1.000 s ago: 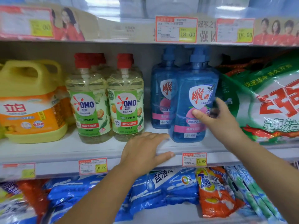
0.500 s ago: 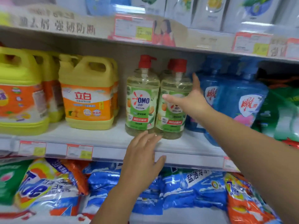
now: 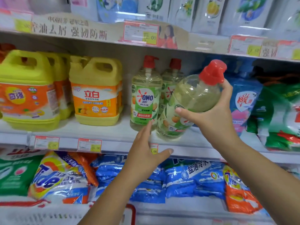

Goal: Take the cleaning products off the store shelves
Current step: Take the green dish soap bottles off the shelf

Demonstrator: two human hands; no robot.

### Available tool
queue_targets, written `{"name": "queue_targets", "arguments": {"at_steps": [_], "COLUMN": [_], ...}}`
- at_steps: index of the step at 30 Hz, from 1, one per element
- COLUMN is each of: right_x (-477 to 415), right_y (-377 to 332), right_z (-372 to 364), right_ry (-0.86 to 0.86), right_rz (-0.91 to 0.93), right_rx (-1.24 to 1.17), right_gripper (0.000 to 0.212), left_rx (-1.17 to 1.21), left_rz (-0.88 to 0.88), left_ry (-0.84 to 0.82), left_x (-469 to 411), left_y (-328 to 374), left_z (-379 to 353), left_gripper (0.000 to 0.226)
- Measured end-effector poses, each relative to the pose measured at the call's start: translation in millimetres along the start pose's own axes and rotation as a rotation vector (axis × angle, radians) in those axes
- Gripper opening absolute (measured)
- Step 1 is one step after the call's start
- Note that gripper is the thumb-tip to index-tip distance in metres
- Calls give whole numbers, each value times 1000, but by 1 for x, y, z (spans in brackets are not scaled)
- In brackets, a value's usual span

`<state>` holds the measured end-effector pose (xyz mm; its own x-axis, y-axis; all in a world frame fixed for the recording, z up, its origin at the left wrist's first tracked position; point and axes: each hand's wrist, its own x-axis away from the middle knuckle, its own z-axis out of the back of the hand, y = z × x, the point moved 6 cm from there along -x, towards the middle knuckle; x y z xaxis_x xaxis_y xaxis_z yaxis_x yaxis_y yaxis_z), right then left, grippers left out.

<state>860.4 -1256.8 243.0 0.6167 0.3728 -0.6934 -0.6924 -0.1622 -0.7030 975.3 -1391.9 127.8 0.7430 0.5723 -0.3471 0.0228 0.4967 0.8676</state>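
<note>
White shelf [image 3: 97, 133] bears yellow jugs [image 3: 95, 88]; right hand [image 3: 215, 117] grips tilted OMO bottle [image 3: 194, 95].

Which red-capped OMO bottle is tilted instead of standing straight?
The OMO bottle gripped by the right hand: it leans to the right. The left bottle and the rear bottle stand upright on the shelf.

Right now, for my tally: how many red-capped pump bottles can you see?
3 bottles: one tilted in the right hand, one upright at the shelf front, one behind it. More may be hidden.
</note>
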Motion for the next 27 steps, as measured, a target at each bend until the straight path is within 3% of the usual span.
{"name": "queue_targets", "arguments": {"at_steps": [5,8,11,13,16,19,21,24,27], "right_x": [12,34,57,66,72,71,72,71,69], "right_y": [5,20,39,50,53,52,46,41,50], "right_z": [41,55,58,61,67,80,87,101,112], "right_ry": [69,-70,-254,-336,-378,-210,-87,-39,-116], "right_rz": [-148,-270,-353,-428,-498,-486,-425,-381,-411], "right_rx": [-278,-440,-516,-542,-418,-163,-203,-275,-403], "right_gripper": [105,117,120,121,115,109,79,66,75], "left_rx": [178,271,532,525,378,200,12,-155,-120], "left_rz": [25,104,257,266,257,173,78,45,88], "left_ry": [-160,-387,-651,-644,-497,-298,-205,-301,-570], "left_x": [11,22,44,55,62,55,48,45,39], "left_y": [13,12,8,4,0,5,12,24,30], "left_z": [-14,-31,-56,-71,-91,-97,-97,-95,-93], "left_gripper": [102,106,78,75,82,84,92,108,91]}}
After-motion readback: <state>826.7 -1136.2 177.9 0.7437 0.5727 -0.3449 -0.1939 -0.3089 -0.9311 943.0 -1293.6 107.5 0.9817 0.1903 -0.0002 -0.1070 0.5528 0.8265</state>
